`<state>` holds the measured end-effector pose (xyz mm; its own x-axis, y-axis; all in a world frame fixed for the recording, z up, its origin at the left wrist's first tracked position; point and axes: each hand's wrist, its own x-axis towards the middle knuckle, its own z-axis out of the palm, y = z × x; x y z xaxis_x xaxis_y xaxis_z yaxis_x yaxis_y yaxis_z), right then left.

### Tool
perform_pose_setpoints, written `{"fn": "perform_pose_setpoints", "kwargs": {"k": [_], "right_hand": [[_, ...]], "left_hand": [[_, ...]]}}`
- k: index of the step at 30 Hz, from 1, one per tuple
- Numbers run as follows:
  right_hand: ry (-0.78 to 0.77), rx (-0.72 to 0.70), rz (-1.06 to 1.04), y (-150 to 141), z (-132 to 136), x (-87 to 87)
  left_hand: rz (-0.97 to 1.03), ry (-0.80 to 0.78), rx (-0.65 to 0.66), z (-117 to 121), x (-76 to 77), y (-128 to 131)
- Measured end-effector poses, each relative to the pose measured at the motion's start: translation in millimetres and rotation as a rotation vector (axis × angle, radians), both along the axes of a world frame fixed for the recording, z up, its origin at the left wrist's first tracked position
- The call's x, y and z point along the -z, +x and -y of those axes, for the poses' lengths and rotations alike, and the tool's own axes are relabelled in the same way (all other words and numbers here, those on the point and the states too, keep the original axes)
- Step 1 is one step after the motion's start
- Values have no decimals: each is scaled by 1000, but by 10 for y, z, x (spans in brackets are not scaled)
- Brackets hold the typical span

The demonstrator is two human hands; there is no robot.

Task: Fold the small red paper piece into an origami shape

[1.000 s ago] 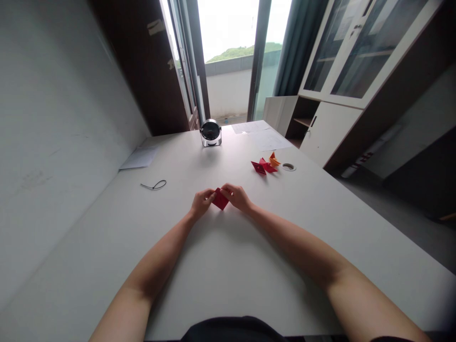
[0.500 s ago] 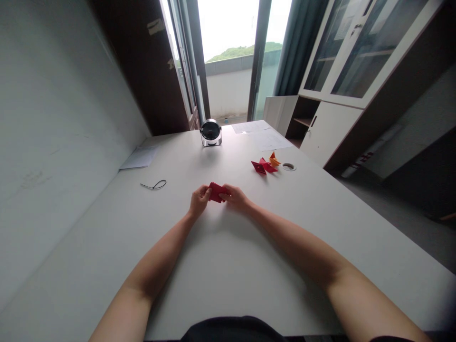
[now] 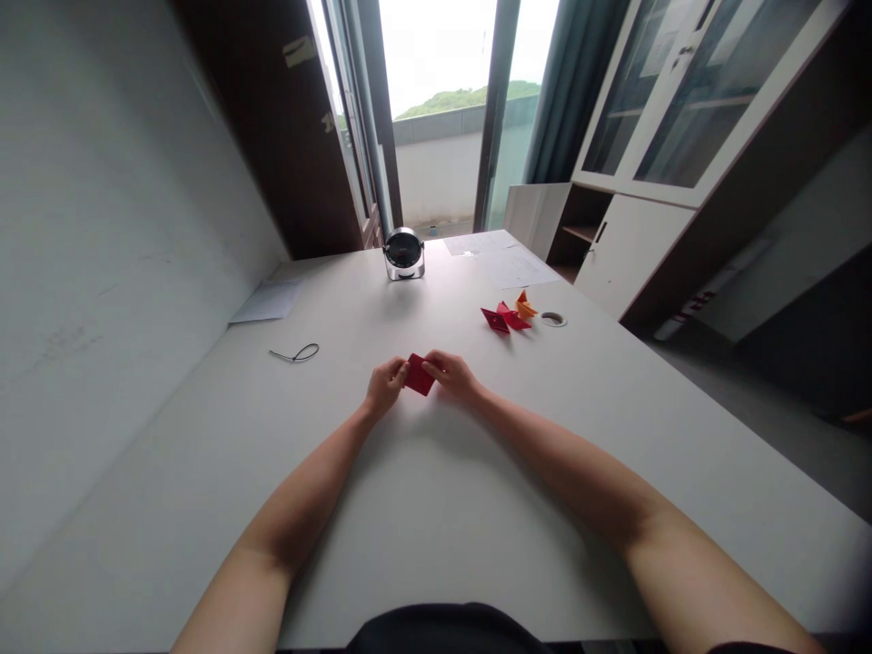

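Note:
A small folded piece of red paper is held between both hands just above the white table. My left hand pinches its left edge with curled fingers. My right hand pinches its right edge, fingers closed on the paper. Both forearms reach in from the bottom of the view.
Folded red and orange paper shapes lie to the right, beside a round cable hole. A small round fan stands at the far edge. White sheets and a black cord loop lie at left. More sheets lie at the far right.
The red paper was turned in the hands: flat and raised half a second ago, now tilted back down between the fingertips. The hands stayed in place.

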<state>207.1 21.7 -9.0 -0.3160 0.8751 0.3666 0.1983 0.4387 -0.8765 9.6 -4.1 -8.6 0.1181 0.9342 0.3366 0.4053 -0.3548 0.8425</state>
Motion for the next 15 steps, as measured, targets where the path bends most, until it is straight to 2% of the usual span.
{"fn": "perform_pose_setpoints", "kwargs": {"k": [7, 15], "right_hand": [[-102, -43, -175, 13, 3, -45], [-46, -154, -187, -13, 38, -39]], "left_hand": [[310, -82, -42, -93, 32, -22], [363, -102, -40, -112, 53, -34]]}}
